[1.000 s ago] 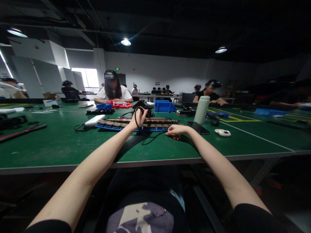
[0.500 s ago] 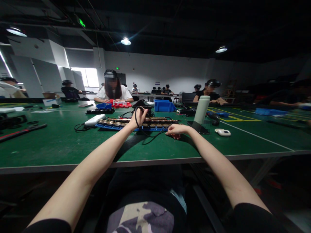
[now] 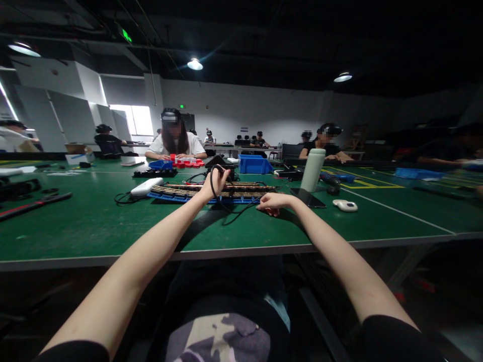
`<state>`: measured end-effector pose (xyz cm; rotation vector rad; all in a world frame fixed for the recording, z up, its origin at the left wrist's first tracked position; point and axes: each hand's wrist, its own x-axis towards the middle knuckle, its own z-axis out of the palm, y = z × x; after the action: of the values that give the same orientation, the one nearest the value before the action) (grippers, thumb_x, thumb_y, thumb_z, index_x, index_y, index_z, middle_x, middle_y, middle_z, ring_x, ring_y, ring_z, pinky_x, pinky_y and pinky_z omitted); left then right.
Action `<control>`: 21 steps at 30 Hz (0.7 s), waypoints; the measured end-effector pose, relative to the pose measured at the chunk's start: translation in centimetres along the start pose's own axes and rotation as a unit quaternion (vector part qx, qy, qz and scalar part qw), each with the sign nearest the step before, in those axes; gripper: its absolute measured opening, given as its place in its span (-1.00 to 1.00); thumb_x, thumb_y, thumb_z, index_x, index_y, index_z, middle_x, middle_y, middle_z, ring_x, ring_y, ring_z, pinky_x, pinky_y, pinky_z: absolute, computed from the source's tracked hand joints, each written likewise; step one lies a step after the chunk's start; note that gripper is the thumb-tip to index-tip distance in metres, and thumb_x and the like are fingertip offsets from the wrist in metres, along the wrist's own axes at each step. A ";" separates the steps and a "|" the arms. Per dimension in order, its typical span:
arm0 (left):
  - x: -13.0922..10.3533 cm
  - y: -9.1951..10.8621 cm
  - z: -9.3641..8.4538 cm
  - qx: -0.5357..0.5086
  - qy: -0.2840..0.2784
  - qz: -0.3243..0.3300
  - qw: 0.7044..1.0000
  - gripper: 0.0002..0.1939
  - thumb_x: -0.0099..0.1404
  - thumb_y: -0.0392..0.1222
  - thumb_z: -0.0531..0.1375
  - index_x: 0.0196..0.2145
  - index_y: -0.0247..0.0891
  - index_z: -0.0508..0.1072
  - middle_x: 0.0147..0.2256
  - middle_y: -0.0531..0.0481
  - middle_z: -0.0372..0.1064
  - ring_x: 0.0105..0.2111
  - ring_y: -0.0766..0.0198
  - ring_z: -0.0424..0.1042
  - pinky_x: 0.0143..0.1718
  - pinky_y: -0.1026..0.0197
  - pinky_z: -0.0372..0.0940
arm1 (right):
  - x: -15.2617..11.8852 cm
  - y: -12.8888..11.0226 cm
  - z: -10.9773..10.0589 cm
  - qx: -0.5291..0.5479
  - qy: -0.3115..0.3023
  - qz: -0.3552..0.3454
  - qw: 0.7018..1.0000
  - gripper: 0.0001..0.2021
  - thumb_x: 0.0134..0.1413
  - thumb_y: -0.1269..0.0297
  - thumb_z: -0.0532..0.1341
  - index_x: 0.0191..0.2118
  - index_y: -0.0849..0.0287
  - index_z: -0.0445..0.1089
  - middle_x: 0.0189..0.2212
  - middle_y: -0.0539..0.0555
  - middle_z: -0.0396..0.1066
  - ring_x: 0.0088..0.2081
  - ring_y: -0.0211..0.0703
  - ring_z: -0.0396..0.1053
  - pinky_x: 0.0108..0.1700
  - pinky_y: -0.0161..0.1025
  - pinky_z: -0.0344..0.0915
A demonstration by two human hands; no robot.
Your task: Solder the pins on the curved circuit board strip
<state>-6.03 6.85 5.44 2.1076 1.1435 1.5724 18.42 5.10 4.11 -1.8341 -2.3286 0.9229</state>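
A black cable [image 3: 237, 217] loops down from my left hand [image 3: 216, 182], which is closed around it above the middle of a long blue strip. The cable's other stretch runs to the fingertips of my right hand [image 3: 275, 202]; that hand is bent and closed at the strip's right end, low over the table. What exactly lies between its fingertips is small and partly hidden. The blue strip [image 3: 169, 197] carries rows of thin gold-coloured and dark pieces and lies crosswise under both hands.
On the green table [image 3: 113, 226] a white device [image 3: 148, 187] lies left of the strip. To the right stand a pale green bottle [image 3: 313, 171], a dark phone [image 3: 308, 198] and a small white case [image 3: 345, 205]. A blue bin [image 3: 254, 164] sits behind. A person [image 3: 175, 141] works opposite.
Both hands and the cable keep almost the same pose. The view has shifted very slightly.
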 end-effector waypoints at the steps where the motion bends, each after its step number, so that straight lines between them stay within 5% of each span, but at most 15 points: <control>1: 0.0 0.1 0.0 0.002 0.002 -0.002 1.000 -0.85 0.37 -0.19 0.12 -0.36 -0.24 0.25 -0.63 0.14 0.28 -0.66 0.32 0.38 -0.57 0.32 0.24 | -0.1 -0.1 0.0 0.000 0.001 0.001 1.000 -0.66 0.22 0.08 0.21 -0.46 0.20 0.20 -0.69 -0.08 0.29 -0.67 -0.37 0.27 -0.58 -0.41 0.23; 12: 0.2 -0.2 -0.4 0.016 0.017 -0.011 1.000 -0.84 0.38 -0.12 0.09 -0.32 -0.24 0.31 -0.66 0.13 0.31 -0.62 0.25 0.43 -0.41 0.23 0.34 | -0.3 -0.2 -0.1 0.000 -0.001 0.004 1.000 -0.68 0.24 0.13 0.20 -0.46 0.19 0.19 -0.68 -0.08 0.28 -0.66 -0.35 0.29 -0.56 -0.40 0.23; 21: 0.2 0.7 -0.6 0.013 0.038 -0.002 0.999 -0.84 0.35 -0.13 0.10 -0.35 -0.24 0.30 -0.61 0.09 0.34 -0.60 0.25 0.44 -0.50 0.27 0.30 | -0.2 -0.2 0.0 -0.006 0.001 0.001 1.000 -0.65 0.21 0.08 0.22 -0.46 0.19 0.19 -0.68 -0.08 0.28 -0.66 -0.37 0.27 -0.57 -0.41 0.23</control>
<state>-6.27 6.42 6.21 2.0771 1.1990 1.6568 18.32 4.92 4.20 -1.8407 -2.3363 0.9081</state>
